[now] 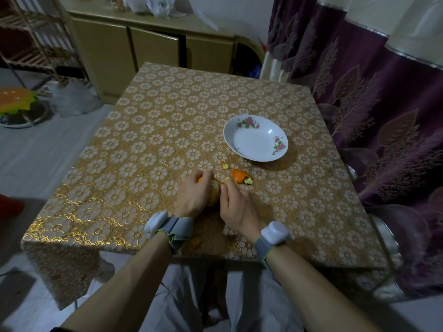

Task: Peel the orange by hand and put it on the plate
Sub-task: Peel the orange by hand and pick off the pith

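The left hand (191, 195) cups the half-peeled round orange (214, 193) above the gold floral tablecloth (143, 144). The right hand (236, 209) seems to pinch a peel strip. Best to pull in short tears toward the loose orange peel scraps (239, 178); the white flowered plate (256, 138) waits nearby.

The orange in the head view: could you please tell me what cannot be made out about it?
- Head view: the orange is mostly covered by the left hand gripping it, so how much peel is left is hidden.
- Head view: the fingertips of the right hand at the orange are small and blurred; whether they pinch peel is unclear.
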### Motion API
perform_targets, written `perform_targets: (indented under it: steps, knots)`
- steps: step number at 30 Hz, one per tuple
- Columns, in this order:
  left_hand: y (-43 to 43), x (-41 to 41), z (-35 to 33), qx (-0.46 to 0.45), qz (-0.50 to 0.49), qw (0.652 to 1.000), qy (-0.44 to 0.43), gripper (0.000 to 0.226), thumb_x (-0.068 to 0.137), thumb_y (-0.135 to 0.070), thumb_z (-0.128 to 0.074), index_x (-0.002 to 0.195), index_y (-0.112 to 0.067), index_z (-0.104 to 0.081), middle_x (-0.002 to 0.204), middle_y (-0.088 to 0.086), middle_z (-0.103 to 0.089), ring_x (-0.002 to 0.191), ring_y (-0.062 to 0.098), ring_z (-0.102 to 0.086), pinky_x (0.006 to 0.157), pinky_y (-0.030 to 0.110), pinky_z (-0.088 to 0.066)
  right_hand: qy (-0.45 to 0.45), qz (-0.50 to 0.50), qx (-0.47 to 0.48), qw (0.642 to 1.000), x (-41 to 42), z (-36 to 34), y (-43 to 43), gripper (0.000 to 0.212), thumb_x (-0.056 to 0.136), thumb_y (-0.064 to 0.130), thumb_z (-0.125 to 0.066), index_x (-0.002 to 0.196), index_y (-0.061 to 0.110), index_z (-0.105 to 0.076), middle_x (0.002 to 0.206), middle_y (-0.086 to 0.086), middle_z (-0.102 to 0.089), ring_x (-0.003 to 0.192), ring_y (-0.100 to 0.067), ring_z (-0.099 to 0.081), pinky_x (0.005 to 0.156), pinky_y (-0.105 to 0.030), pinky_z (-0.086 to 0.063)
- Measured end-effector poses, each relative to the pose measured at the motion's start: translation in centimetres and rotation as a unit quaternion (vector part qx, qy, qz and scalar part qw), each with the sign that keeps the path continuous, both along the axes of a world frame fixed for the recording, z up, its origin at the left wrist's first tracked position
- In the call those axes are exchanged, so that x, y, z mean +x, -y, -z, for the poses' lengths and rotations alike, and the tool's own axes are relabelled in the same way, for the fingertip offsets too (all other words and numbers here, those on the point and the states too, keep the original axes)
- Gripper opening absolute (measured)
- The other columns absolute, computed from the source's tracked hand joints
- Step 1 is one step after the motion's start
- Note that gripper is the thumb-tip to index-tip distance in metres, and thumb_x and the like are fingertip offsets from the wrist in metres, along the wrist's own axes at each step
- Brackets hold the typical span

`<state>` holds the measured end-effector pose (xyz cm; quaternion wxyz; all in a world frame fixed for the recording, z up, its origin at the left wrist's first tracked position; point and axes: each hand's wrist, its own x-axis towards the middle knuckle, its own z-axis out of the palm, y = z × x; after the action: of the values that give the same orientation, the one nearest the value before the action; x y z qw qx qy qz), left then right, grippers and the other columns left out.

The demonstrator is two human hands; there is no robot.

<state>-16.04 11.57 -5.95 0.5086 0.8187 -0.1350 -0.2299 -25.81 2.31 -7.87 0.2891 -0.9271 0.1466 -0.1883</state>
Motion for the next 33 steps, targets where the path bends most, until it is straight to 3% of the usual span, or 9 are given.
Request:
perform_targets:
  steps: [8,13,17,21,23,25,27,29,33]
  knots:
    - [0.0,0.2,-0.4,-0.016,0.001,1.000,-0.009,0.023,0.096,-0.050,-0.046,0.098,-0.030,-0.059,0.102,0.001,-0.059,0.096,0.023,-0.057,0.095,0.046,-0.048,0.016,0.011,0.003,1.000,0.0,-0.2,-0.2,0.015,0.106,0.028,-0.031,0.094,0.027,-0.041,0.058,0.009,-0.043,0.044,-0.007,-0.040,0.042,-0.017,-0.027]
    - [-0.7,0.9,-1.7,-0.065,0.018,0.973,-0.221,0.047,0.098,-0.056,-0.040,0.098,-0.015,-0.062,0.076,0.002,-0.066,0.063,0.018,-0.059,0.060,0.029,-0.046,0.104,-0.009,0.041,0.994,-1.6,0.8,-0.9,0.036,0.103,0.019,-0.045,0.138,0.023,-0.049,0.121,0.006,-0.060,0.100,-0.001,-0.056,0.077,-0.013,-0.045]
    - [-1.5,1.3,-2.2,-0.135,0.062,0.933,-0.328,0.049,0.097,-0.051,-0.043,0.103,-0.005,-0.059,0.066,0.003,-0.062,0.054,0.016,-0.053,0.049,0.023,-0.039,0.154,0.019,0.047,0.987,-1.1,0.8,0.2,0.038,0.099,0.021,-0.052,0.137,0.023,-0.054,0.127,0.003,-0.059,0.111,-0.008,-0.056,0.088,-0.020,-0.049]
    - [-1.0,0.8,-2.6,-0.105,0.087,0.942,-0.306,0.055,0.097,-0.058,-0.042,0.114,-0.008,-0.057,0.063,0.001,-0.060,0.049,0.013,-0.050,0.045,0.020,-0.038,0.181,0.028,0.052,0.982,-1.3,0.6,0.8,0.034,0.097,0.023,-0.055,0.131,0.022,-0.058,0.123,0.010,-0.056,0.109,-0.005,-0.056,0.087,-0.015,-0.046]
    - [-0.7,0.2,-2.5,-0.050,0.093,0.965,-0.240,0.070,0.094,-0.073,-0.029,0.121,-0.013,-0.053,0.058,0.000,-0.059,0.047,0.013,-0.051,0.046,0.021,-0.042,0.179,0.041,0.062,0.981,-1.5,0.3,0.7,0.032,0.096,0.031,-0.056,0.126,0.022,-0.061,0.121,0.007,-0.058,0.106,-0.006,-0.057,0.084,-0.013,-0.045]
    - [-0.2,0.0,-1.9,-0.025,0.087,0.977,-0.191,0.088,0.085,-0.084,-0.017,0.139,-0.021,-0.046,0.086,0.014,-0.070,0.059,0.017,-0.062,0.055,0.025,-0.053,0.181,0.052,0.075,0.979,-1.6,0.2,0.5,0.031,0.094,0.036,-0.057,0.119,0.019,-0.063,0.117,0.003,-0.060,0.104,-0.007,-0.058,0.082,-0.012,-0.046]
    - [0.1,-0.1,-1.9,-0.044,0.072,0.983,-0.165,0.098,0.080,-0.088,-0.013,0.146,-0.023,-0.044,0.133,0.019,-0.060,0.103,0.026,-0.067,0.092,0.043,-0.054,0.185,0.056,0.090,0.977,-1.5,0.0,0.4,0.027,0.092,0.033,-0.063,0.111,0.015,-0.062,0.108,0.002,-0.059,0.096,-0.008,-0.059,0.077,-0.014,-0.047]
    - [0.3,-0.2,-2.3,-0.053,0.054,0.980,-0.182,0.098,0.081,-0.088,-0.016,0.141,-0.019,-0.050,0.139,0.011,-0.057,0.122,0.027,-0.057,0.111,0.049,-0.037,0.183,0.046,0.106,0.976,-1.5,-0.3,0.2,0.025,0.087,0.031,-0.067,0.105,0.015,-0.059,0.101,0.003,-0.056,0.089,-0.009,-0.058,0.072,-0.017,-0.047]
    - [0.5,-0.2,-2.6,-0.098,0.026,0.965,-0.242,0.057,0.100,-0.061,-0.024,0.111,-0.016,-0.058,0.088,0.003,-0.069,0.076,0.013,-0.066,0.066,0.026,-0.049,0.147,0.013,0.104,0.984,-1.8,-0.8,0.2,0.038,0.078,0.032,-0.079,0.101,0.018,-0.052,0.099,0.005,-0.049,0.088,-0.009,-0.053,0.072,-0.017,-0.044]
